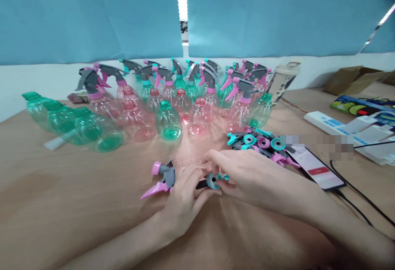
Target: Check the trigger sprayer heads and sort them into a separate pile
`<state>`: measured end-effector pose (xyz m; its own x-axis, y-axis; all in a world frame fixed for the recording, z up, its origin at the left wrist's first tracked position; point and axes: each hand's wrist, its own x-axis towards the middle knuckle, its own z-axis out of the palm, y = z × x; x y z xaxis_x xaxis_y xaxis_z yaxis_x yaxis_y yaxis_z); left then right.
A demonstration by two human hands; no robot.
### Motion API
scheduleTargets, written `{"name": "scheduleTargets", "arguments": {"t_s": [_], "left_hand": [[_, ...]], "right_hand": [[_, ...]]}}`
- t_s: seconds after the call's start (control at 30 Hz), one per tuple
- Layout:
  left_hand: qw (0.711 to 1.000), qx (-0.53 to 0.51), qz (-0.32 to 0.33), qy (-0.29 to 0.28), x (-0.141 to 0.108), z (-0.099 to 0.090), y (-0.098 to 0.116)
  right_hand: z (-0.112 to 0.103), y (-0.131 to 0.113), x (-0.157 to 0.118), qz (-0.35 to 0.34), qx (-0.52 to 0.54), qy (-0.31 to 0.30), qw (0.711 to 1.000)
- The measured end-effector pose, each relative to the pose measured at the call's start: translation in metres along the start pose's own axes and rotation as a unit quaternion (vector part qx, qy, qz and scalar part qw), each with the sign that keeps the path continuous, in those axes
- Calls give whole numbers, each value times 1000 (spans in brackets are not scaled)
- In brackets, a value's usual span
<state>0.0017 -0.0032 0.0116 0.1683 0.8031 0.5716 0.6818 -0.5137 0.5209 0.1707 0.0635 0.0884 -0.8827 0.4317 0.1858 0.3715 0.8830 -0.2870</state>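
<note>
Both hands are closed around one spray bottle trigger head [212, 181], dark grey with a teal collar whose round opening faces me. My left hand [188, 188] grips its dark body from the left. At the teal collar, the fingers and thumb of my right hand [230, 171] pinch from the right; part of the head is hidden by the fingers. Just left of my left hand, a grey and pink trigger head [166, 177] lies on the table. Beyond my right hand is a pile of loose teal, pink and grey trigger heads [262, 142].
Green bottles [168, 122] and pink bottles [199, 118] stand across the back, several topped with trigger heads. Some green bottles [98, 132] are at the left. A phone [321, 169] with a cable, a white power strip [327, 126], a patterned cup [282, 81] and a cardboard box [348, 81] occupy the right.
</note>
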Motion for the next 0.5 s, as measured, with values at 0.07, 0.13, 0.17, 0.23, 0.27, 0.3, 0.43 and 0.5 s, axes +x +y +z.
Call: {"name": "scheduleTargets", "arguments": {"t_s": [0.07,0.13,0.17,0.23,0.27,0.3,0.43,0.5], "left_hand": [[1000,-6,0,-6,0,0,0],[1000,-17,-5,-9,0,-1,1],[1000,-23,-10,-11,0,-1,1],[999,-42,-21,-17,0,-1,1],[998,-51,-25,-21,0,-1,1],[998,-60,-26,-24,0,-1,2],[997,-69,-7,-21,-3,-1,1],[998,-66,4,-19,-4,0,0]], "right_hand": [[4,-1,-3,-2,-11,5,1000],[6,-3,-5,-1,-19,17,1000],[7,-3,-6,0,-21,20,1000],[6,-6,-7,-4,-21,20,1000],[6,-7,-7,-7,-23,19,1000],[6,-8,-7,-8,-26,19,999],[11,-13,-8,12,-44,50,998],[17,-15,-9,40,-42,67,996]]}}
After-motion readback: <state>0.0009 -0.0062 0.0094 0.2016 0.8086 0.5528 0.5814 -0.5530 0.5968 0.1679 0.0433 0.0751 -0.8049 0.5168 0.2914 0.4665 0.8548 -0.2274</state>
